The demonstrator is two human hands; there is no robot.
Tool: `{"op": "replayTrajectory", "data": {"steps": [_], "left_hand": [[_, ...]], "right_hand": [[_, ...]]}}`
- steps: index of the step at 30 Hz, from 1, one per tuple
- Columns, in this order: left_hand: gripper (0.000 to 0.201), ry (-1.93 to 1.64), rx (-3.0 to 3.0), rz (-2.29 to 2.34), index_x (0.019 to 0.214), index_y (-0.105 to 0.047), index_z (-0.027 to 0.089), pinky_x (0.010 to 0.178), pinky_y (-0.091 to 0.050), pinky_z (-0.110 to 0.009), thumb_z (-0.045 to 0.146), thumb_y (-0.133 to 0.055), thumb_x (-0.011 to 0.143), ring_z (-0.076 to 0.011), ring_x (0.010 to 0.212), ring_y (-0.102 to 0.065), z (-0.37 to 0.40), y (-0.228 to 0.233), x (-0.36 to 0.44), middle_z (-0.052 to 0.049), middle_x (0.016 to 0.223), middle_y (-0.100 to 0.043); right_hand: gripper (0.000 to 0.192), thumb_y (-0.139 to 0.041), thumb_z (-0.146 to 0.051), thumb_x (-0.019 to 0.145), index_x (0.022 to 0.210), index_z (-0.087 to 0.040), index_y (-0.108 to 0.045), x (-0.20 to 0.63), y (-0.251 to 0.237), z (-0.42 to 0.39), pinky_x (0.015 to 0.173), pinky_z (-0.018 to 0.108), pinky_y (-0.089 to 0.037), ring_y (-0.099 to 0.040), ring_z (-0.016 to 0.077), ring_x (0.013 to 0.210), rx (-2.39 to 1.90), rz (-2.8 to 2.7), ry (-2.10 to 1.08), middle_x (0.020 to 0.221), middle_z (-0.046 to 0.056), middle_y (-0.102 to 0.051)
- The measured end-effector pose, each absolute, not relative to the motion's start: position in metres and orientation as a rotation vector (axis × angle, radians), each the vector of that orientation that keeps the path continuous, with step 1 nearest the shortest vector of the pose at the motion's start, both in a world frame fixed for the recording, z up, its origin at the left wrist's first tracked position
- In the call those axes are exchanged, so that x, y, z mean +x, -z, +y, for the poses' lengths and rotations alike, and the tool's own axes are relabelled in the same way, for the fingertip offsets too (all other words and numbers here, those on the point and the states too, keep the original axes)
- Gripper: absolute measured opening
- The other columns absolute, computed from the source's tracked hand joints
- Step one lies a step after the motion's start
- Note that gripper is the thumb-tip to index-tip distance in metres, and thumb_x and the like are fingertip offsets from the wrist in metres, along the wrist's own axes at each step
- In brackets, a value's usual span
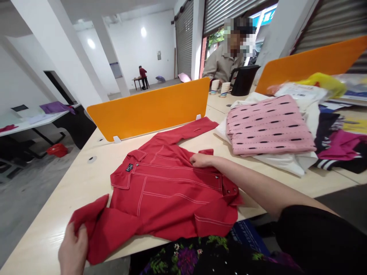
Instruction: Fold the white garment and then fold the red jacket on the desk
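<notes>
A red jacket [169,191] with white stitching lies spread on the pale wooden table [80,179], collar to the left. My left hand [73,250] grips the end of the near sleeve at the table's front edge. My right hand [200,159] presses on the jacket's back near the far side, fingers pinching a fold of the red cloth. The other sleeve stretches away toward the orange divider.
An orange divider [149,109] stands behind the jacket. To the right lies a folded pink garment [269,126] on white cloth, with more clothes and bags beyond. A seated person [226,61] is across the table, near stacked paper cups [220,88]. Another person stands far back.
</notes>
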State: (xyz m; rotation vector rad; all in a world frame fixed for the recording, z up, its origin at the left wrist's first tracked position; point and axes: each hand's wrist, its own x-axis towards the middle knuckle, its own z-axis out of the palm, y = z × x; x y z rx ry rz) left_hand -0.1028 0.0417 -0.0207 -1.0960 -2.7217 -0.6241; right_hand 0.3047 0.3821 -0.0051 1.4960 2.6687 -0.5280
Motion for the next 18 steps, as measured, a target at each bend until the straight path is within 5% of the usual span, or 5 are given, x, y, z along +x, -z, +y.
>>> {"op": "replayTrajectory", "data": {"steps": [5,8,11,14,18], "left_hand": [[0.034,0.424,-0.532,-2.728,0.094,-0.055,0.022,0.056,-0.046,-0.038,0.043,-0.032,0.082,-0.0267,0.070,-0.059,0.057,-0.012,-0.128,-0.005,0.068,-0.056],[0.039,0.535,-0.771,-2.442,0.114,-0.052,0.016,0.071,-0.050,-0.053,0.035,-0.036,0.084,-0.0361,0.100,-0.058,0.069,-0.016,-0.115,-0.016,0.100,-0.063],[0.043,0.571,-1.214,-2.135,0.124,-0.046,0.013,0.097,-0.042,-0.053,0.033,-0.036,0.088,-0.0348,0.128,-0.041,0.086,-0.007,-0.085,-0.019,0.131,-0.049],[0.043,0.491,-1.505,-2.183,0.118,-0.049,0.012,0.095,-0.046,-0.042,0.039,-0.031,0.091,-0.0291,0.119,-0.052,0.106,0.012,-0.065,-0.018,0.128,-0.052],[0.054,0.181,-1.581,-2.468,0.118,-0.049,0.006,0.086,-0.048,-0.041,0.049,-0.040,0.086,-0.0308,0.100,-0.061,0.124,0.040,-0.078,-0.020,0.111,-0.062]], "right_hand": [[0.014,-0.054,-0.014,0.074,0.070,-0.018,-0.067,0.306,-0.012,0.373,0.057,0.024,-0.040,-0.060,0.0168,0.061,1.324,2.550,0.623,0.064,0.002,-0.065],[0.019,-0.052,-0.025,0.083,0.087,-0.016,-0.068,0.295,-0.016,0.382,0.070,0.026,-0.042,-0.062,0.0202,0.081,1.701,2.796,0.339,0.086,0.008,-0.069],[0.036,-0.056,-0.037,0.086,0.113,-0.014,-0.060,0.269,-0.010,0.397,0.085,0.028,-0.041,-0.055,0.0249,0.107,1.814,2.960,0.170,0.118,0.014,-0.061],[0.052,-0.064,-0.038,0.081,0.124,-0.013,-0.050,0.239,0.002,0.408,0.088,0.031,-0.042,-0.053,0.0271,0.112,1.838,2.855,0.279,0.128,0.018,-0.054],[0.022,-0.051,-0.018,0.087,0.107,-0.017,-0.060,0.222,0.010,0.411,0.075,0.028,-0.044,-0.063,0.0236,0.093,1.842,2.796,0.363,0.103,0.012,-0.067]]}}
